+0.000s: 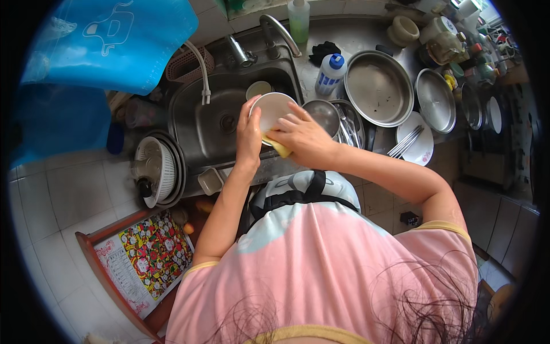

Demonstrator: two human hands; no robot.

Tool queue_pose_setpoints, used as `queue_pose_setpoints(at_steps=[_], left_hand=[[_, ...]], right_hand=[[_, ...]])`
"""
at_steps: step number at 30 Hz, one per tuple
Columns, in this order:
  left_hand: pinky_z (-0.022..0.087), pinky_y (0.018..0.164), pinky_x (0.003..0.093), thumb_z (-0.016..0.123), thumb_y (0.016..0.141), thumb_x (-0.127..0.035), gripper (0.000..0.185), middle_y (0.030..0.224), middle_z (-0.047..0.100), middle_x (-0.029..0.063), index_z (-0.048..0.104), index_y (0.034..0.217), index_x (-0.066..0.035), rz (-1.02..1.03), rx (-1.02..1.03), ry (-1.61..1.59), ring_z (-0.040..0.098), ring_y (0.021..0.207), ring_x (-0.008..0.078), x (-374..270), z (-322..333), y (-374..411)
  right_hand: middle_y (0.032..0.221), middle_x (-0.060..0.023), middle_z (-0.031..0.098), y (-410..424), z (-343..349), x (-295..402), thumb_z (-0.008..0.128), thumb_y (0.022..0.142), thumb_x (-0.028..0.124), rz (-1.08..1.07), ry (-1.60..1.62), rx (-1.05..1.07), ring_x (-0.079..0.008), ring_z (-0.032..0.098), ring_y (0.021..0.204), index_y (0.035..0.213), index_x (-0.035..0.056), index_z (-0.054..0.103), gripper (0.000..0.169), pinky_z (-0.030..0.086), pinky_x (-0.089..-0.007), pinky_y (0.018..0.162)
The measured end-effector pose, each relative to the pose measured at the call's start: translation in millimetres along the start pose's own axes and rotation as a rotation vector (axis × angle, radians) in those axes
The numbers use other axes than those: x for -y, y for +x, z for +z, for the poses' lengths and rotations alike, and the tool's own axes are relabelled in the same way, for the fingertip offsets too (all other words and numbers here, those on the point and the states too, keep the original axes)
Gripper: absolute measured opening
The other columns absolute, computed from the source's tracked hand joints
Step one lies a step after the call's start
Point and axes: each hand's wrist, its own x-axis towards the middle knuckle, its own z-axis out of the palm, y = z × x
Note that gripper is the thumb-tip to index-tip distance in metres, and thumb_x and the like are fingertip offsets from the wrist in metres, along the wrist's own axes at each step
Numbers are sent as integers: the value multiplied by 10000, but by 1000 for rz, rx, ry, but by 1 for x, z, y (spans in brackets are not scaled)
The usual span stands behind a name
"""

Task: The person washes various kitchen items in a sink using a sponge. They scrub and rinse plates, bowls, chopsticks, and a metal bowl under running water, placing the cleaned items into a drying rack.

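Note:
My left hand [249, 133] grips the left side of a white bowl [273, 109], thumb at its rim, above the right part of a steel sink [202, 116]. With my right hand [300, 137] I press a yellow cloth or sponge [278, 146] to the bowl's near edge. Another small round dish [258, 88] lies in the sink behind the bowl. Just right of my hands stand a steel bowl [322, 116] and a steel pan holding cutlery [349, 129]. A squeeze bottle with a blue cap [330, 75] is beyond them.
A large steel pan [378, 88], a steel lid or shallow pan [435, 101] and a plate with chopsticks [423, 146] are at right. Behind the sink stands a curved faucet [281, 30]. Nested bowls with a white colander [157, 172] sit at left, below a blue sheet [116, 38].

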Motion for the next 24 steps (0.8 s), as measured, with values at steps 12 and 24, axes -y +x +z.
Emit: queue_pose_setpoints(at_steps=[12,24], left_hand=[[386,1022,320,440,1006,-200,346,1314,530,119,496,1309,-42,64,-129,1,510,1193,206,15,8,1],[458,932,312,483,855,-138,446,1178,593,104,526,1290,-52,-104,-51,-75,575,1062,208,8,19,0]], right_hand=[[1177,-200,554,18,28,16,684,717,23,194,791,-58,-369,514,1151,1297,63,497,611,350,-458,1059],[877,-114,682,3,22,7,681,763,45,203,269,-206,-271,649,920,983,61,651,222,312,-471,1136]])
